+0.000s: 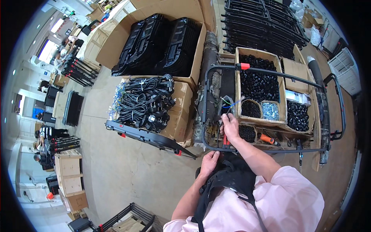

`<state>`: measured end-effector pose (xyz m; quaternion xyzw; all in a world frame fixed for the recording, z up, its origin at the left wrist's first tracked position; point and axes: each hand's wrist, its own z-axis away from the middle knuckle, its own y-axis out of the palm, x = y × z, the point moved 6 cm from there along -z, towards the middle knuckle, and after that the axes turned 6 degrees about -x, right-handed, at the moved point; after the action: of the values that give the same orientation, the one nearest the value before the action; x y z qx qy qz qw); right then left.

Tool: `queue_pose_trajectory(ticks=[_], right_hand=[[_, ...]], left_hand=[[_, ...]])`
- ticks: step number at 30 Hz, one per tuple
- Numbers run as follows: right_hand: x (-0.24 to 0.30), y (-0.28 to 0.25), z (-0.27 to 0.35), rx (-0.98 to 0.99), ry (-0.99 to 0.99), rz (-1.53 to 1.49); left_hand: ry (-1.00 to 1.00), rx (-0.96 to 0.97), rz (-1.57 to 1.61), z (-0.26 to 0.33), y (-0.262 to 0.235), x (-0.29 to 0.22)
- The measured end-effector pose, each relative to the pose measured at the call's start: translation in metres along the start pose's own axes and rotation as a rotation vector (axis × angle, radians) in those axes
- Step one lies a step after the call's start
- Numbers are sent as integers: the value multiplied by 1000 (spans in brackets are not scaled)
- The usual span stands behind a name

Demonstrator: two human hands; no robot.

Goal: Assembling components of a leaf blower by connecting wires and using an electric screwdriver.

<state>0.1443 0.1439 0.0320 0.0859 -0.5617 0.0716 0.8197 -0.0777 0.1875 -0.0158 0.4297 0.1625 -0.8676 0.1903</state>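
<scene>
A black rectangular tube frame [266, 69] with red fittings lies across the worktop in front of me. My right hand [230, 127] is inside the frame's left end, its fingers closed on a black cable [220, 129]. From that cable's end, blue and green-yellow wires [233, 104] spread out past the fingertips. My left hand [209, 162] is at the frame's near bar, close to its left corner. Its thumb and fingers are pinched together; what they hold, if anything, is hidden. A red fitting [226, 141] sits on the near bar beside my right wrist.
Bins of black plastic parts [259, 77] and silver screws [270, 111] stand under the frame. An orange-handled tool [267, 139] lies nearby. Bundled power cables [141, 102] rest on a carton at left, before a box of black panels [145, 42]. Tube frames [262, 23] are stacked behind.
</scene>
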Motion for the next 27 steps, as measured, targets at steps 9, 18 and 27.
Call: queue_pose_trajectory(ticks=[9,18,27], right_hand=[[11,45,-8,376,-25,666],[20,43,-8,471,-7,658],[37,1,-107,439,-450,1233]], left_hand=[[53,-38,85,11,9,-8],[71,-145,169,14,14,-8],[15,-217,253,22,18,-16]])
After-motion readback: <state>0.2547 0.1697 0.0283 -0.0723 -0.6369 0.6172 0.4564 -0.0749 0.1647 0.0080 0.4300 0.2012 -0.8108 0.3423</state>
